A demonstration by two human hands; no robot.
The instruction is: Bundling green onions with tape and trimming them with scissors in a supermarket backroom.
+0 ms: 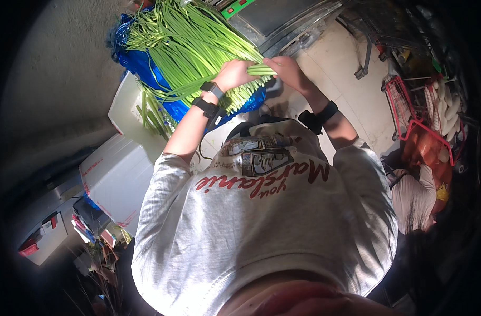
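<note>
A small bunch of long green garlic scapes (pixel 259 69) stretches between my two hands. My left hand (pixel 233 75) is closed round its stalks. At the cut ends, the fingers of my right hand (pixel 287 70) pinch the same bunch. Behind and beneath my left hand lies a big heap of garlic scapes (pixel 193 45), their pale cut ends facing me and the thin tips toward the far left. A blue plastic sheet (pixel 155 73) shows under the heap and along its left side. My palms and some fingertips are hidden.
Loose green stems (pixel 152 117) lie left of the heap by a white foam box (pixel 125 97). A white carton (pixel 116 176) stands nearer. Beyond my right hand is a dark flat-topped unit (pixel 272 18). At right are a red-framed rack (pixel 401 102) and another person (pixel 409 197).
</note>
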